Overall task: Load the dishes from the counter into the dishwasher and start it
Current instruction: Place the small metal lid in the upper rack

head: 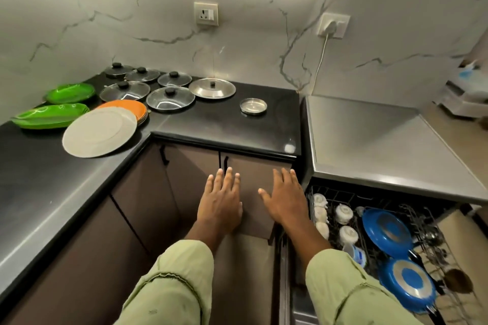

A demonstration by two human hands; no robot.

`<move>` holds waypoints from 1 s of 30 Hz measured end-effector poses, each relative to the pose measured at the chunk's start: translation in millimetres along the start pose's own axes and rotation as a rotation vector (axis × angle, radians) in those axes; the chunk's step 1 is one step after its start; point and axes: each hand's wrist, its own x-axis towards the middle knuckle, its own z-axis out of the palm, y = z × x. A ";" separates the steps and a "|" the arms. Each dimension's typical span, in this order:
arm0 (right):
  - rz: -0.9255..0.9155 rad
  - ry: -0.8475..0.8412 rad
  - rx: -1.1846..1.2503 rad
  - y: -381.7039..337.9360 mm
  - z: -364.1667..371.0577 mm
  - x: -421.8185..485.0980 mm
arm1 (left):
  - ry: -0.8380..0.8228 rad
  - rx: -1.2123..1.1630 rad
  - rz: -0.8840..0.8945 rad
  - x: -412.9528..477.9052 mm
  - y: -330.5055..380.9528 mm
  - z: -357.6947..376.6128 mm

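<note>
With my left hand (220,203) and right hand (286,199) spread wide and empty, the rack (343,199) holds cups (343,215) and pans (386,232), but plates (99,132) and lids (170,97) wait on the surface (224,124).

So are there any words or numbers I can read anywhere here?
None can be read.
The plastic bottle in the dishwasher rack has a blue label: too blurred to read.
The wall socket shows no writing.
The plates and lids are plain.
</note>
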 end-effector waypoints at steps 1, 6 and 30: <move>0.010 0.006 0.003 -0.3 0.3 9.3 | -0.001 0.002 0.007 8.3 -3.4 0.3; 0.042 -0.014 0.031 -3.8 9.2 67.8 | -0.030 0.022 0.014 56.7 -26.1 3.9; 0.284 -0.158 0.315 -2.7 26.4 352.4 | -0.286 -0.057 -0.020 331.1 -96.7 17.6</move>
